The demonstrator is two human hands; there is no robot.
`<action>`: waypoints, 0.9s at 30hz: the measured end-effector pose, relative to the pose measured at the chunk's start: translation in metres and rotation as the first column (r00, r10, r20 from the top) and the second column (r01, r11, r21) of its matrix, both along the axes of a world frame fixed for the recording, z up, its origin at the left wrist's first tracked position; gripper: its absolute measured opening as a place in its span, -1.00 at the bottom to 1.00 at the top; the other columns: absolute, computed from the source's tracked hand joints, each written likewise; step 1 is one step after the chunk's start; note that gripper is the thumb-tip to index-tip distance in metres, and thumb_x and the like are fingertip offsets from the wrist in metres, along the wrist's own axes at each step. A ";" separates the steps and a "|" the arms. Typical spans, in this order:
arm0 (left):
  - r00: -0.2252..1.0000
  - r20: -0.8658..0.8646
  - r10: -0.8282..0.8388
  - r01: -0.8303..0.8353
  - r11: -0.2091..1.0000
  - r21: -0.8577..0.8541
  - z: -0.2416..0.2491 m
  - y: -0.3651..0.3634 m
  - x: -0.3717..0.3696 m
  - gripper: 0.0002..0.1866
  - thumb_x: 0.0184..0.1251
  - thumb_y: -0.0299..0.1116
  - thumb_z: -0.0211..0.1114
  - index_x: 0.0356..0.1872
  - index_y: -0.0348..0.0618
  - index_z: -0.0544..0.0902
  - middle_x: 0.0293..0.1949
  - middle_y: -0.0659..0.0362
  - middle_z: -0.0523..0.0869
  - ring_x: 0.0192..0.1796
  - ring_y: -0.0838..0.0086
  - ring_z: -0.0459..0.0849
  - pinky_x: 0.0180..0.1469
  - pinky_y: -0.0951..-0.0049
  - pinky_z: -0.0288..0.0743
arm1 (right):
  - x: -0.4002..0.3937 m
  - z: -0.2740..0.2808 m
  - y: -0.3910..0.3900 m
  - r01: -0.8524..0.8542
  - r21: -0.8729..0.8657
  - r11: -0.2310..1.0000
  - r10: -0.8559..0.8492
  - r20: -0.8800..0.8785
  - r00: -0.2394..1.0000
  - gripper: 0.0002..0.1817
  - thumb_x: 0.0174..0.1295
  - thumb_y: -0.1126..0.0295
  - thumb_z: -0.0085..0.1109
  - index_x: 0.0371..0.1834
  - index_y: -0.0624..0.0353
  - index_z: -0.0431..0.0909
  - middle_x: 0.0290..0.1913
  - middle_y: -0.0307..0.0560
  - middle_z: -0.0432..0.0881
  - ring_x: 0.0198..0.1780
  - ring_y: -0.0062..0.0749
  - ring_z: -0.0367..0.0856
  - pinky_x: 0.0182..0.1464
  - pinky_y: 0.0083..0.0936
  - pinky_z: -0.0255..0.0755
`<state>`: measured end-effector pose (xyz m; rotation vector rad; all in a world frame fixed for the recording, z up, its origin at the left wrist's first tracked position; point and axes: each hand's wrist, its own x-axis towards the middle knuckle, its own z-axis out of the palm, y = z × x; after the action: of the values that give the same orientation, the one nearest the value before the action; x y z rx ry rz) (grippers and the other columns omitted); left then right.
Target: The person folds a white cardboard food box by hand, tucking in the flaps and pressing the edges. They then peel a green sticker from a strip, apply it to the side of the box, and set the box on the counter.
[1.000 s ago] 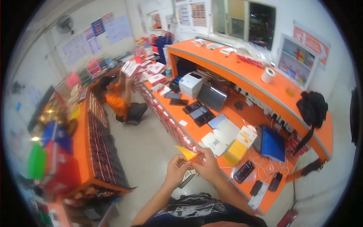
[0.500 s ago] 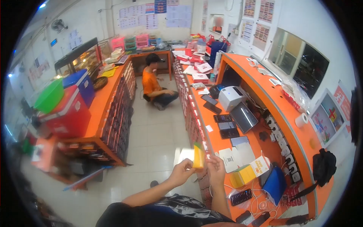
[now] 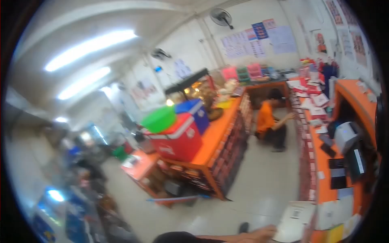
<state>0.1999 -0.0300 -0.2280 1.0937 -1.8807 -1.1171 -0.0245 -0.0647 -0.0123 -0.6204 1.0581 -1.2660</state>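
At the bottom edge, my left hand [image 3: 262, 235] reaches in from the left, blurred, with its fingers closed at the left edge of a white printed card [image 3: 295, 220]. The card bears a small dark square code and tilts beside the counter front. What lies behind it is hidden. My right hand is out of view. To the right on the orange counter lie another white card [image 3: 326, 215] and a yellow carton [image 3: 335, 234], cut off by the frame.
A person in an orange shirt [image 3: 266, 120] squats in the aisle between the counters. Phones, a monitor [image 3: 356, 163] and a white printer [image 3: 345, 135] stand on the right counter [image 3: 318, 186]. Left are a red cooler [image 3: 178, 139], green basin [image 3: 159, 120] and blue cooler [image 3: 194, 111].
My view has swung left and up, so counters and person appear farther right. The small yellow packet between my hands is no longer seen. My right hand has left view; the person's arm is raised.
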 end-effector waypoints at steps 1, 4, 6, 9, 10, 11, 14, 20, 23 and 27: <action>0.887 -0.445 0.121 0.054 0.932 0.359 0.003 -0.024 -0.008 -0.79 0.50 -0.30 0.13 -0.06 -0.24 0.57 -0.08 0.17 0.53 0.08 0.34 0.51 0.17 0.27 0.43 | 0.001 -0.008 -0.002 0.005 -0.005 1.000 -0.005 -0.006 1.000 -0.57 0.45 0.30 0.16 0.31 0.23 0.46 0.08 -0.02 0.63 -0.02 -0.33 0.66 -0.14 -0.34 0.61; 0.982 0.187 0.019 0.043 0.945 -0.325 0.093 -0.010 0.014 -0.87 0.22 -0.62 0.21 -0.21 -0.32 0.56 0.05 -0.11 0.55 0.23 -0.03 0.51 0.31 0.14 0.42 | -0.008 -0.045 -0.002 -0.021 -0.015 1.000 0.021 -0.018 1.000 -0.56 0.45 0.29 0.17 0.32 0.21 0.47 0.10 0.00 0.62 -0.03 -0.30 0.67 -0.16 -0.36 0.62; 0.994 -0.023 0.107 -0.109 0.950 -0.293 0.085 -0.005 -0.009 -0.92 0.16 -0.49 0.20 -0.39 -0.30 0.53 -0.32 -0.10 0.51 -0.18 -0.05 0.49 -0.06 0.04 0.40 | -0.030 -0.079 0.007 -0.074 -0.226 0.971 0.064 -0.049 0.997 -0.56 0.44 0.29 0.18 0.33 0.20 0.48 0.12 0.02 0.62 -0.03 -0.28 0.67 -0.18 -0.37 0.62; 0.835 0.550 0.008 0.031 0.998 -0.063 0.113 -0.012 -0.005 -0.95 0.18 -0.57 0.16 -0.37 -0.27 0.58 -0.26 -0.12 0.54 -0.17 -0.03 0.50 -0.07 0.06 0.45 | -0.072 -0.136 0.002 -0.290 0.496 0.818 0.474 -0.297 0.829 -0.65 0.41 0.09 0.19 -0.17 0.22 0.63 -0.60 -0.18 0.57 -0.58 -0.45 0.58 -0.61 -0.49 0.43; 0.865 0.493 0.090 0.033 0.971 -0.236 0.097 -0.016 -0.008 -0.93 0.02 -0.64 0.22 -0.47 -0.25 0.58 -0.31 -0.09 0.55 -0.20 -0.02 0.53 -0.09 0.03 0.46 | -0.049 -0.087 0.004 -0.103 0.511 0.854 0.429 -0.578 0.694 -0.60 0.42 0.03 0.18 -0.22 0.21 0.69 -0.55 -0.14 0.62 -0.55 -0.39 0.60 -0.52 -0.42 0.48; 0.933 0.344 0.106 0.053 0.905 -0.423 0.121 -0.022 -0.011 -0.89 -0.07 -0.66 0.23 -0.48 -0.25 0.59 -0.34 -0.06 0.57 -0.20 0.02 0.55 -0.07 0.03 0.48 | -0.056 -0.084 0.010 -0.233 0.306 0.923 0.375 -0.582 0.722 -0.63 0.42 0.10 0.20 -0.11 0.24 0.70 -0.42 -0.07 0.69 -0.45 -0.31 0.66 -0.40 -0.33 0.55; 0.965 0.238 0.113 0.008 0.891 -0.455 0.103 -0.045 -0.024 -0.84 -0.15 -0.59 0.27 -0.44 -0.22 0.63 -0.31 -0.06 0.62 -0.11 0.00 0.57 0.09 0.05 0.48 | -0.051 -0.089 -0.003 -0.186 0.228 0.956 0.262 -0.371 0.891 -0.73 0.40 0.26 0.24 -0.06 0.25 0.68 -0.28 -0.08 0.66 -0.34 -0.35 0.66 -0.33 -0.37 0.56; 0.914 0.399 0.069 0.118 0.898 -0.425 0.137 -0.030 -0.038 -0.49 0.06 -0.06 0.52 -0.05 -0.16 0.66 -0.05 -0.04 0.68 0.13 0.00 0.58 0.41 -0.23 0.23 | -0.027 -0.069 0.002 -0.083 -0.046 0.995 0.066 -0.293 0.954 -0.75 0.42 0.44 0.16 0.10 0.24 0.61 -0.13 -0.23 0.70 -0.19 -0.56 0.63 -0.10 -0.53 0.53; 0.913 0.354 0.202 -0.028 0.897 -0.441 0.143 -0.033 -0.050 -0.52 0.07 -0.07 0.56 0.02 0.04 0.71 -0.01 0.07 0.68 0.09 0.11 0.60 0.14 -0.06 0.36 | -0.029 -0.065 -0.004 -0.027 -0.016 1.000 0.022 -0.250 0.968 -0.74 0.43 0.48 0.18 0.14 0.23 0.61 -0.26 -0.32 0.67 -0.36 -0.69 0.52 -0.31 -0.68 0.38; 0.980 0.139 0.140 -0.093 0.949 -0.303 0.165 -0.042 -0.062 -0.55 0.18 -0.12 0.52 0.05 -0.09 0.69 0.02 0.05 0.65 0.13 0.10 0.59 0.19 -0.02 0.37 | -0.011 -0.022 -0.014 0.098 -0.119 0.988 -0.114 -0.136 0.984 -0.73 0.40 0.51 0.18 0.12 0.33 0.61 -0.29 -0.30 0.64 -0.37 -0.69 0.51 -0.33 -0.71 0.36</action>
<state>0.1375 -0.0719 -0.0629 1.1307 -1.9985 -0.6708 -0.0359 -0.0786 -0.0346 -0.7571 1.1569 -1.3976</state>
